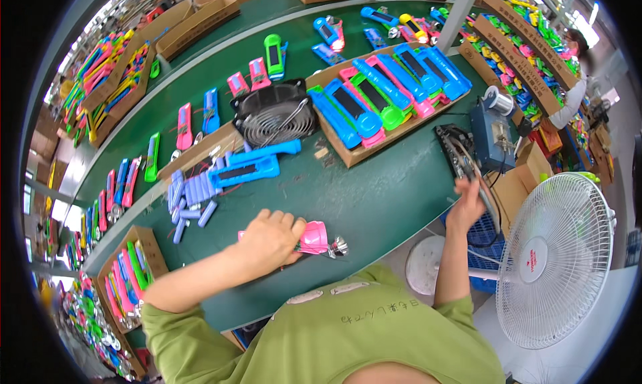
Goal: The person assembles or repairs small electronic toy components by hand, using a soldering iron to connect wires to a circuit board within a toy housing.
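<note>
My left hand (271,242) is closed over a pink plastic lamp casing (313,237) lying on the green table near its front edge. From the casing's right end a small silvery lamp part (339,247) sticks out on thin wires. At the table's right edge my right hand (466,207) is raised with its fingers bent together beside a black stand with cables (461,150); what they grip is too small to tell. Left of centre, beyond my left hand, lie several lilac cylindrical battery cells (198,189) and blue casings (247,173).
A cardboard tray (394,139) holds several blue, green and pink casings. Left of it stands a black round fan (274,113). At right are a blue box-shaped unit (491,138), a solder spool (498,100) and a white pedestal fan (555,260). Another person (572,83) is at far right.
</note>
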`<move>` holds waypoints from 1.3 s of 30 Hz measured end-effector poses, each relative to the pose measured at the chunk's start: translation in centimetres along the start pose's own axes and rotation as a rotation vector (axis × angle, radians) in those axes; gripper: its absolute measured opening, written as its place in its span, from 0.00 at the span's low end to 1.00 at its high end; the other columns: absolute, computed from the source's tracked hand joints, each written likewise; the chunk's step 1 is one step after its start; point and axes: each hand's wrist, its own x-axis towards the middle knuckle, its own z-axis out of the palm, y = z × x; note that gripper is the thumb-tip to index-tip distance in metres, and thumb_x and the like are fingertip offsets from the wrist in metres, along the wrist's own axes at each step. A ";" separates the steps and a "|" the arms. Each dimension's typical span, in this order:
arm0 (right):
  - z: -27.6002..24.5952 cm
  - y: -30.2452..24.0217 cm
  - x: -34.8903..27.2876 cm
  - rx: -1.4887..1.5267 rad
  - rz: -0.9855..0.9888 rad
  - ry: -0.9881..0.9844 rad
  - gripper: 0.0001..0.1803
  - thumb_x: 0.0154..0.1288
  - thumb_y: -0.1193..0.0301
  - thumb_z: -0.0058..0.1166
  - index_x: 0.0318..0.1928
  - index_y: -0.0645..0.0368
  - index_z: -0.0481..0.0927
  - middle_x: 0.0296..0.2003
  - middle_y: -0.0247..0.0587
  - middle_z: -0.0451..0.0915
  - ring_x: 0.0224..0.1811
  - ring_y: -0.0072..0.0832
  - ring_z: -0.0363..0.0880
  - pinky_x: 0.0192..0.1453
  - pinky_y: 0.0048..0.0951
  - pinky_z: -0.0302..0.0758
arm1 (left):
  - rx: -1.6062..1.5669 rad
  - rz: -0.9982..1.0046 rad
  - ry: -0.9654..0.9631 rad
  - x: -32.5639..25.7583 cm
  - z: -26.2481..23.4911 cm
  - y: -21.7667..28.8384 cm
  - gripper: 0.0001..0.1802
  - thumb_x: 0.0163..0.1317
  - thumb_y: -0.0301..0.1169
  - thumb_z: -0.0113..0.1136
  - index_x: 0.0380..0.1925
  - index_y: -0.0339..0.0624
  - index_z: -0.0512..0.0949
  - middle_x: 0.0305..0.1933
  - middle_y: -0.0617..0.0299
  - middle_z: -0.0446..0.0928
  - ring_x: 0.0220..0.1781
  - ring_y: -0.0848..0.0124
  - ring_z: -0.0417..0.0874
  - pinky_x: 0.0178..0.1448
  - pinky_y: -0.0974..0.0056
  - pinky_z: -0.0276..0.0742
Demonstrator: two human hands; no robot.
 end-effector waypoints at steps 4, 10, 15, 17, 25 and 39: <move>9.7 -0.9 2.2 -0.139 -0.417 -0.512 0.13 0.63 0.76 0.45 0.48 0.66 0.68 0.33 0.42 0.79 0.32 0.22 0.77 0.39 0.23 0.72 | -0.131 -0.256 0.087 -1.9 6.6 2.7 0.28 0.40 0.39 0.66 0.41 0.40 0.70 0.30 0.57 0.71 0.35 0.61 0.74 0.41 0.60 0.68; 16.8 3.1 5.9 -0.849 -0.624 -0.551 0.27 0.54 0.75 0.53 0.55 0.46 0.64 0.35 0.53 0.75 0.36 0.51 0.74 0.37 0.45 0.70 | -0.563 -0.467 0.596 -3.9 7.2 3.1 0.16 0.43 0.29 0.64 0.35 0.40 0.75 0.36 0.58 0.73 0.39 0.61 0.73 0.44 0.59 0.68; 17.9 6.5 8.1 -0.606 -0.666 -0.665 0.22 0.57 0.78 0.44 0.53 0.45 0.64 0.36 0.53 0.76 0.38 0.50 0.75 0.38 0.44 0.70 | -0.337 -0.273 0.492 -2.8 7.7 3.9 0.09 0.43 0.24 0.58 0.29 0.41 0.78 0.36 0.58 0.71 0.41 0.62 0.71 0.43 0.61 0.68; 16.9 5.4 7.3 -0.551 -0.643 -0.652 0.22 0.57 0.79 0.45 0.53 0.49 0.64 0.39 0.50 0.77 0.41 0.42 0.77 0.43 0.37 0.71 | -0.249 -0.230 0.460 -2.3 8.0 4.1 0.09 0.43 0.25 0.55 0.28 0.39 0.77 0.35 0.57 0.71 0.41 0.62 0.71 0.42 0.62 0.68; 8.7 -2.4 -3.1 -0.260 -0.565 -0.561 0.20 0.57 0.79 0.53 0.52 0.61 0.69 0.39 0.42 0.77 0.43 0.28 0.76 0.49 0.26 0.69 | -0.571 -0.206 0.573 -3.0 10.7 3.8 0.07 0.45 0.24 0.61 0.26 0.38 0.75 0.35 0.58 0.72 0.36 0.65 0.74 0.38 0.64 0.72; 5.6 0.5 -11.1 -0.087 -0.354 -1.475 0.20 0.50 0.79 0.57 0.45 0.57 0.69 0.35 0.43 0.81 0.37 0.37 0.81 0.44 0.33 0.76 | -1.929 -0.773 1.426 -2.1 10.8 5.3 0.07 0.54 0.16 0.53 0.35 0.32 0.74 0.37 0.58 0.75 0.37 0.72 0.76 0.46 0.68 0.73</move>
